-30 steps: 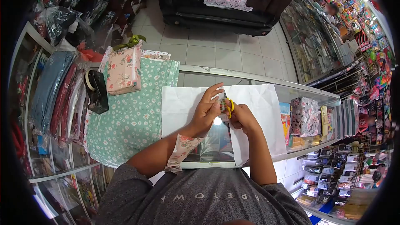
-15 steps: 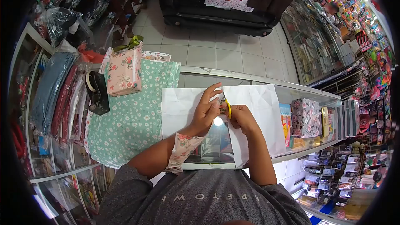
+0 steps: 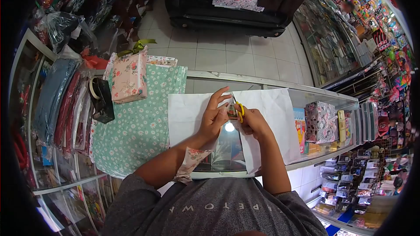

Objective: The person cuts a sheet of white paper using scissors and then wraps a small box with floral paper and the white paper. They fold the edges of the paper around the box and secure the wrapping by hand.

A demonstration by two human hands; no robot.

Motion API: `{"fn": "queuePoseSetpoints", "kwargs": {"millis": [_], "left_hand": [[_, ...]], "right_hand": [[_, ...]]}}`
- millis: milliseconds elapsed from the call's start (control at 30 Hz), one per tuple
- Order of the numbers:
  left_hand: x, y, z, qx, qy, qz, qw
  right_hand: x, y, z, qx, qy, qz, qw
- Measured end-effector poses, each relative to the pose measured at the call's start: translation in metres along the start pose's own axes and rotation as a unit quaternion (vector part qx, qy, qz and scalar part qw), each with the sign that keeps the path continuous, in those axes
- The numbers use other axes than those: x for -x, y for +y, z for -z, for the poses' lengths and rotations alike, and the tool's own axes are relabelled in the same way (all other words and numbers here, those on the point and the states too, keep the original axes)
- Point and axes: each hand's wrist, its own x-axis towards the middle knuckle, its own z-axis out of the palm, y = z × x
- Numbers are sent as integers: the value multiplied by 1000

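A white sheet of paper (image 3: 272, 124) lies across the glass counter, split by a long cut running from its near edge toward the far edge. My right hand (image 3: 253, 121) grips yellow-handled scissors (image 3: 240, 112), their blades pointing away from me at the upper end of the cut. Beside them, my left hand (image 3: 213, 117) is on the left part of the sheet, thumb and lower fingers closed at its cut edge, upper fingers stretched out. A floral paper scrap (image 3: 190, 164) is against my left forearm.
Green daisy-patterned wrapping paper (image 3: 131, 144) covers the counter's left side, bearing a pink floral box (image 3: 129, 76) and a black tape dispenser (image 3: 101, 99). Another floral box (image 3: 320, 122) stands right on the glass counter (image 3: 288, 164). Plastic-wrapped garments (image 3: 54, 100) are piled at left.
The scissors' yellow handles have spread apart, and my right hand has shifted slightly. My left hand stays by the cut. The view has moved a little.
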Motion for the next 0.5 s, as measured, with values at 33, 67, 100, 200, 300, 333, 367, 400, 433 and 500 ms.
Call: {"fn": "queuePoseSetpoints", "kwargs": {"millis": [33, 67, 100, 200, 300, 333, 367, 400, 433, 500], "left_hand": [[0, -1, 1, -8, -7, -3, 1000], [0, -2, 1, -8, -7, -3, 1000], [1, -3, 1, -3, -4, -12, 1000], [1, -8, 2, -1, -7, -26, 1000], [2, -6, 1, 2, -6, -3, 1000], [2, -5, 1, 9, 1, 26, 1000], [2, -6, 1, 9, 1, 27, 1000], [0, -8, 3, -3, -3, -3, 1000], [-1, -8, 3, -14, -7, -33, 999], [-1, -7, 3, -9, -3, -27, 1000]], "right_hand": [[-1, -1, 0, 0, 0, 0, 1000], [-3, -2, 0, 2, -3, 5, 1000], [-4, -2, 0, 4, -5, 10, 1000], [-10, 0, -1, -1, 4, 11, 1000], [-9, 1, -2, -24, -23, 15, 999], [-9, 2, -2, -24, -24, 15, 999], [-9, 4, -2, -25, -36, 35, 998], [-8, 5, -2, -25, -49, 56, 997], [-9, 8, -2, -26, -49, 55, 997], [-12, 12, 0, 10, -48, 71, 996]]}}
